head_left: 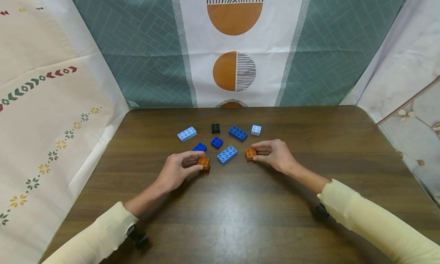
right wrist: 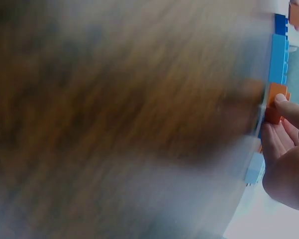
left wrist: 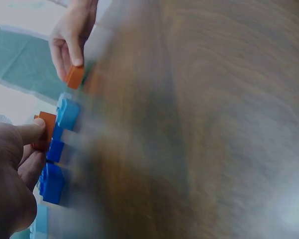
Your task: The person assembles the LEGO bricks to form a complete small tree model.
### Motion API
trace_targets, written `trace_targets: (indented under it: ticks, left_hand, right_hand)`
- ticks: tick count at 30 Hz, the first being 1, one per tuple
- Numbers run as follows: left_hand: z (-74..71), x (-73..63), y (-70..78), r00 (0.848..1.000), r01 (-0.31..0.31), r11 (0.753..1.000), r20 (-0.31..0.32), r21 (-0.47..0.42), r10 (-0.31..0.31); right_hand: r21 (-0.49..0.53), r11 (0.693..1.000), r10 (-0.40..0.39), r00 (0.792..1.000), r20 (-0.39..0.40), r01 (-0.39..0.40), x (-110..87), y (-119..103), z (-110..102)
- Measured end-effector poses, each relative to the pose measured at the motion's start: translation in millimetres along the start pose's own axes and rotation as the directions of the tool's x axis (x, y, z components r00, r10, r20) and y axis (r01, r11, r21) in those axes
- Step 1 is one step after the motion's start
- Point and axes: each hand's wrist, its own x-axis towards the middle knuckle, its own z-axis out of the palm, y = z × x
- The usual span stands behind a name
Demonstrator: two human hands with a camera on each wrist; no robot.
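Observation:
My left hand (head_left: 176, 170) pinches a small orange toy brick (head_left: 204, 163) between thumb and fingers, just in front of a dark blue brick (head_left: 199, 147) that it partly hides. On the other side, my right hand (head_left: 276, 156) grips a second orange brick (head_left: 250, 154) by thumb and fingertips. Between the two hands lies a long light blue brick (head_left: 227, 155). In the left wrist view, the left hand's orange brick (left wrist: 45, 130) appears raised beside the blue ones. The right wrist view has the thumb pressed on the other orange brick (right wrist: 276, 103).
Behind the hands lie a long light blue brick (head_left: 187, 134), a black brick (head_left: 215, 128), a small dark blue brick (head_left: 217, 143), a long dark blue brick (head_left: 238, 133) and a pale blue brick (head_left: 256, 130). The brown wooden table (head_left: 227, 210) meets a patterned cloth (head_left: 148, 50) at its back edge.

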Motion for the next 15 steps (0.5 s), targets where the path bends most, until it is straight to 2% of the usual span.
trace_targets:
  ticks: [7,15]
  left_hand:
    - [7.2,11.7,16.1,0.999,-0.04,0.999,-0.013,-0.019,0.039]
    - [27.5,24.8,29.9,0.998,-0.062,0.996,0.006,-0.064,0.063]
  right_hand:
    - [0.015,1.0,-0.011,1.0,0.028,0.011,-6.4,-9,7]
    - [0.003,0.999,-0.049,0.996,0.068,0.049,-13.5,-17,20]
